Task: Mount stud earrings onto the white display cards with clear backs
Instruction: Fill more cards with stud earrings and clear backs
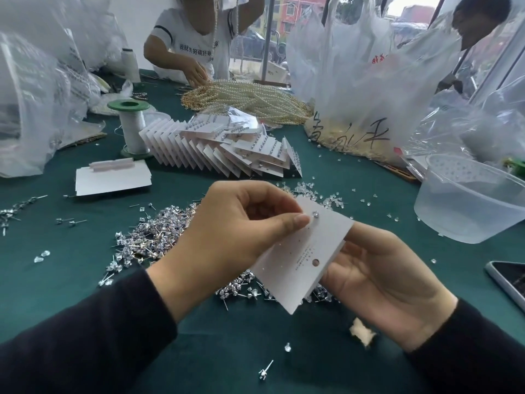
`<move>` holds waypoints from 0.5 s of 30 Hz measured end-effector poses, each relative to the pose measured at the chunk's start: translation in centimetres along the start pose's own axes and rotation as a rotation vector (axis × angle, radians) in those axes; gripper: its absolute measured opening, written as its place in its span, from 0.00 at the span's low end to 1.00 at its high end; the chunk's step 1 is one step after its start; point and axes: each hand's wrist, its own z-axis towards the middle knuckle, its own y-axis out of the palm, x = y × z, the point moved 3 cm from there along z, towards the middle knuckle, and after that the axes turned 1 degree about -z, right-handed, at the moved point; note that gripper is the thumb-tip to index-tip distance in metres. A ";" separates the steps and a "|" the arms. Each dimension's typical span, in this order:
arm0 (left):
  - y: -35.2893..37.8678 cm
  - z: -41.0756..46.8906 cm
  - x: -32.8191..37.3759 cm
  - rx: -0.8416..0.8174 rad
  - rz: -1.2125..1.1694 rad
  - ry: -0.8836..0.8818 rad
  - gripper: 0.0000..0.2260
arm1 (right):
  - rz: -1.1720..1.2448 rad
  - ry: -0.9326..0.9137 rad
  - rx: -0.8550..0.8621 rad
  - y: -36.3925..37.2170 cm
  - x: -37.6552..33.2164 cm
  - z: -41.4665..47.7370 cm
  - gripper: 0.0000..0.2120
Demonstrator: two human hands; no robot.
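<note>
A white display card [305, 257] is tilted above the green table, and my right hand [380, 282] holds it from underneath at its right edge. My left hand [227, 234] pinches a stud earring [314, 214] with thumb and forefinger at the card's upper part. A heap of loose stud earrings [153, 237] lies on the cloth under and left of my hands. Small clear backs [332, 199] are scattered just beyond the card. A fanned row of filled cards [221, 146] stands further back.
Blank cards [113, 180] lie at the left, beside a thread spool [132, 126]. A clear plastic tub [471, 200] sits at the right, a phone [508, 280] at the right edge. Pearl strands [244, 98], plastic bags and another person's hands are at the far side.
</note>
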 end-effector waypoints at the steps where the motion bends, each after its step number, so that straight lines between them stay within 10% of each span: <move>1: 0.0 0.0 0.1 -0.006 0.018 0.005 0.08 | 0.000 0.001 -0.002 0.1 0.1 -0.1 0.37; 10: 0.3 -0.5 0.5 -0.025 0.200 0.095 0.03 | 0.051 -0.024 0.012 0.5 0.1 -0.2 0.39; 15: 1.0 -1.2 1.8 -0.078 0.559 0.296 0.21 | -0.029 -0.108 0.084 0.3 -0.2 0.0 0.28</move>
